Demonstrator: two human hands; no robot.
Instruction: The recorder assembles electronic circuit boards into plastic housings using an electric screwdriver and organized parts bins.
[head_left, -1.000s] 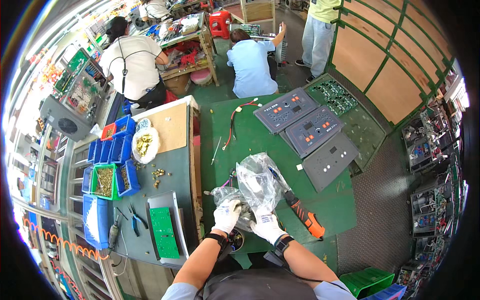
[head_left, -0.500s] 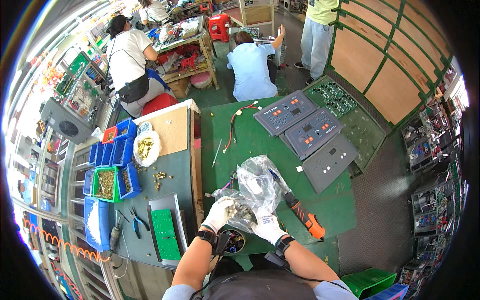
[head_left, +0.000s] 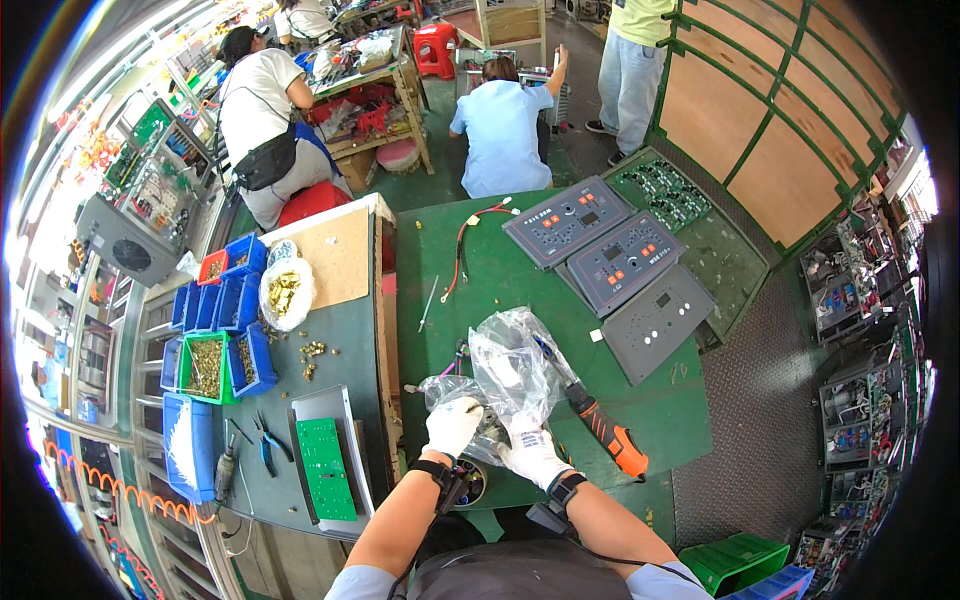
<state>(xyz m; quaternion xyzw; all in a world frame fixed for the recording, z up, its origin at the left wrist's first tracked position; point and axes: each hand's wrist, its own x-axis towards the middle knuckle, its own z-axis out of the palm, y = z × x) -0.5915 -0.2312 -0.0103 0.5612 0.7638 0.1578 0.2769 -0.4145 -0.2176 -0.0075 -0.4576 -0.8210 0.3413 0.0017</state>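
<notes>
A clear plastic bag [head_left: 512, 362] with small dark parts in its lower end lies on the green tabletop in front of me. My right hand [head_left: 534, 452], in a white glove, grips the bag's near right side. Against the bag's left part is my left hand [head_left: 455, 426], also gloved. Its fingers are curled in, and their tips are hidden, so what they hold cannot be made out. Just below the hands, a round container [head_left: 470, 484] of small parts is partly covered by my left wrist. An orange-and-black power tool [head_left: 608, 436] lies right of the bag.
Grey control panels [head_left: 625, 262] and green circuit boards [head_left: 662, 192] lie at the far right of the table. A red-black cable [head_left: 462, 250] is near the far edge. On the left bench stand blue bins [head_left: 238, 300], a bag of brass fittings [head_left: 287, 295] and pliers [head_left: 268, 446]. Co-workers are beyond.
My left hand has moved slightly right and up, further onto the bag, and its fingertips are now hidden. My right hand stays on the bag. The view has shifted a little.
</notes>
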